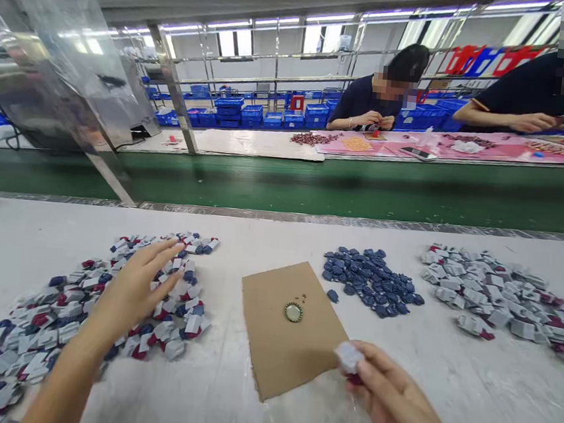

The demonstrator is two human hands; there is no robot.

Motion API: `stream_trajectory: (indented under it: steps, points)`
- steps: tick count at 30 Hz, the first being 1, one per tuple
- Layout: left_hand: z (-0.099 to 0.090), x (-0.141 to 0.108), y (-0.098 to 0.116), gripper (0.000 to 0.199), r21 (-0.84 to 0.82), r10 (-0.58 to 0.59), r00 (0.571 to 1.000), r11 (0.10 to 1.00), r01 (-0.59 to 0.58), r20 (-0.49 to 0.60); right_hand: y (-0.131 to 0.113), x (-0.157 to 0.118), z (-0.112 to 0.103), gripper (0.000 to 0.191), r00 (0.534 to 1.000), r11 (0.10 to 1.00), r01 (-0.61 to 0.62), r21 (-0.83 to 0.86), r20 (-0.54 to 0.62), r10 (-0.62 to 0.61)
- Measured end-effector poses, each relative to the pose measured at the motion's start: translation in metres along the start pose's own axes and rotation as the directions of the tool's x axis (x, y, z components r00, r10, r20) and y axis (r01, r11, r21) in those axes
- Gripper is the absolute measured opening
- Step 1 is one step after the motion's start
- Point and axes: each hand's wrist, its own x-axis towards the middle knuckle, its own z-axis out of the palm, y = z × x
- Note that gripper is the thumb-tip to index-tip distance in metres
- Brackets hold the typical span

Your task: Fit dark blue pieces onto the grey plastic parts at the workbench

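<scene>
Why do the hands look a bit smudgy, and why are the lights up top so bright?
In the head view, the right hand and the small packet it pinches are blurred, the left hand slightly too; the ceiling light strips glare white and reflect off the clear plastic sheet; the wide lens bends the edges.

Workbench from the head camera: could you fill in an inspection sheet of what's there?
Surface: white worktable, scuffed.
Job's things: pile of small white, blue and red pieces under the left hand; one small white piece pinched in the right hand.
Clutter: brown card bearing a round cap; dark blue pieces; grey-white pile.
Fingers: left spread open, right closed on the piece.
Cables: nothing seen.
Surroundings: green conveyor; two people at the far bench; blue bins.
</scene>
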Motion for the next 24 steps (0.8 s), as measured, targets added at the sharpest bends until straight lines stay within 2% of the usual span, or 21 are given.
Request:
stream_trajectory:
  steps: [1, 2, 3, 4, 5, 6, 7, 9, 10, 12, 13, 14, 15, 16, 17, 18, 19, 20, 21, 24]
  points:
    - [0.004, -0.009, 0.022, 0.052, -0.028, -0.014, 0.995, 1.000, 0.011, -0.102, 0.002, -0.003, 0.015, 0.036, 0.998, 0.999, -0.043, 0.017, 0.049, 0.042]
    - [0.010, -0.018, 0.045, 0.055, -0.149, 0.040, 0.981, 0.986, -0.068, -0.189, 0.004, -0.006, 0.028, 0.035, 0.991, 0.996, -0.084, 0.031, 0.106, 0.081]
    - [0.017, -0.027, 0.068, 0.062, -0.253, 0.123, 0.976, 0.953, -0.166, -0.178, 0.005, -0.008, 0.039, 0.034, 0.980, 0.992, -0.118, 0.040, 0.166, 0.110]
    - [0.026, -0.035, 0.090, 0.066, -0.350, 0.211, 0.972, 0.906, -0.236, -0.107, 0.007, -0.010, 0.048, 0.034, 0.966, 0.988, -0.145, 0.048, 0.223, 0.131]
    - [0.035, -0.041, 0.108, 0.059, -0.462, 0.296, 0.955, 0.842, -0.278, -0.035, 0.008, -0.011, 0.054, 0.033, 0.951, 0.985, -0.164, 0.055, 0.274, 0.143]
    - [0.044, -0.045, 0.122, 0.052, -0.581, 0.293, 0.956, 0.779, -0.236, 0.005, 0.010, -0.011, 0.059, 0.032, 0.938, 0.983, -0.173, 0.058, 0.315, 0.146]
    - [0.053, -0.049, 0.132, 0.048, -0.681, 0.236, 0.971, 0.716, -0.156, 0.026, 0.011, -0.011, 0.061, 0.032, 0.927, 0.985, -0.168, 0.048, 0.348, 0.141]
    - [0.066, -0.055, 0.140, 0.039, -0.810, 0.014, 0.999, 0.586, 0.028, 0.045, 0.010, -0.009, 0.058, 0.033, 0.912, 0.993, -0.107, -0.050, 0.392, 0.118]
    - [0.070, -0.058, 0.140, 0.034, -0.852, -0.121, 0.991, 0.511, 0.113, 0.059, 0.008, -0.006, 0.053, 0.035, 0.909, 0.989, -0.052, -0.142, 0.403, 0.105]
    - [0.078, -0.064, 0.137, 0.023, -0.920, -0.333, 0.932, 0.305, 0.246, 0.139, 0.000, 0.005, 0.036, 0.040, 0.929, 0.916, 0.114, -0.384, 0.367, 0.038]
    - [0.080, -0.067, 0.136, 0.019, -0.941, -0.392, 0.898, 0.177, 0.287, 0.200, -0.006, 0.013, 0.025, 0.042, 0.950, 0.827, 0.203, -0.524, 0.309, -0.037]
    - [0.082, -0.069, 0.135, 0.017, -0.950, -0.427, 0.866, 0.046, 0.309, 0.261, -0.013, 0.024, 0.012, 0.043, 0.958, 0.695, 0.280, -0.662, 0.240, -0.157]
    - [0.084, -0.070, 0.134, 0.018, -0.946, -0.441, 0.841, -0.074, 0.315, 0.314, -0.020, 0.036, -0.003, 0.044, 0.933, 0.515, 0.326, -0.793, 0.183, -0.309]
    - [0.085, -0.071, 0.134, 0.021, -0.936, -0.448, 0.822, -0.170, 0.308, 0.351, -0.026, 0.048, -0.018, 0.048, 0.869, 0.300, 0.328, -0.896, 0.162, -0.467]
    - [0.085, -0.071, 0.133, 0.024, -0.928, -0.458, 0.808, -0.232, 0.293, 0.370, -0.032, 0.061, -0.033, 0.054, 0.786, 0.076, 0.311, -0.947, 0.212, -0.580]
    - [0.085, -0.070, 0.132, 0.027, -0.922, -0.471, 0.797, -0.266, 0.282, 0.379, -0.036, 0.074, -0.048, 0.060, 0.725, -0.122, 0.286, -0.951, 0.298, -0.621]
    - [0.085, -0.069, 0.131, 0.030, -0.918, -0.481, 0.787, -0.283, 0.278, 0.387, -0.038, 0.085, -0.061, 0.063, 0.702, -0.264, 0.257, -0.930, 0.367, -0.610]
    - [0.085, -0.068, 0.131, 0.033, -0.916, -0.487, 0.781, -0.288, 0.278, 0.390, -0.039, 0.093, -0.072, 0.063, 0.700, -0.348, 0.255, -0.902, 0.421, -0.577]
    - [0.085, -0.067, 0.130, 0.035, -0.916, -0.491, 0.778, -0.284, 0.282, 0.392, -0.039, 0.099, -0.081, 0.062, 0.705, -0.391, 0.263, -0.882, 0.452, -0.546]
    - [0.086, -0.066, 0.128, 0.033, -0.909, -0.485, 0.773, -0.291, 0.298, 0.409, -0.034, 0.103, -0.093, 0.053, 0.698, -0.391, 0.310, -0.867, 0.486, -0.526]
